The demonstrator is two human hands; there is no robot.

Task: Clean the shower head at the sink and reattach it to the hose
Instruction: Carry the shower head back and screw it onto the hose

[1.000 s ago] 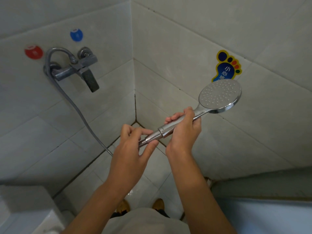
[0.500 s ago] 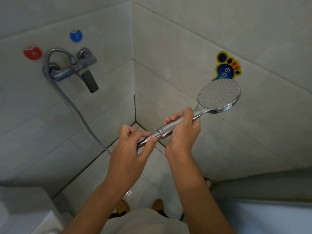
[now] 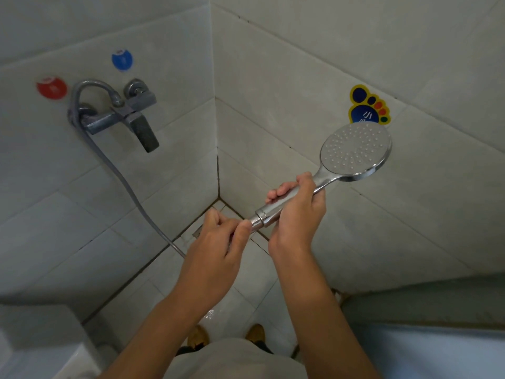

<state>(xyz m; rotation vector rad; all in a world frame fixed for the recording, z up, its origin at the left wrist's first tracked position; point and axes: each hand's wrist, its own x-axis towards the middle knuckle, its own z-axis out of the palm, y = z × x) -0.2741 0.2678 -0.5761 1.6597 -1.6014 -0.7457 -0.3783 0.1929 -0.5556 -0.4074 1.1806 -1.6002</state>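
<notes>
A chrome shower head (image 3: 355,150) with a round dotted face points up and to the right. My right hand (image 3: 296,214) is wrapped around its handle. My left hand (image 3: 218,250) pinches the hose connector at the handle's lower end, thumb and fingers closed on it. The grey hose (image 3: 128,184) runs from the wall tap down behind my left hand; its end is hidden by my fingers.
A chrome mixer tap (image 3: 123,116) sits on the left wall under a red sticker (image 3: 52,87) and a blue sticker (image 3: 122,60). A foot-shaped sticker (image 3: 366,105) is on the right wall. White fixture (image 3: 41,343) at lower left; my shoes on the wet tiled floor (image 3: 254,296).
My left fingers have shifted up along the hose connector toward the handle end, covering the ribbed hose end. The shower head has stayed nearly still.
</notes>
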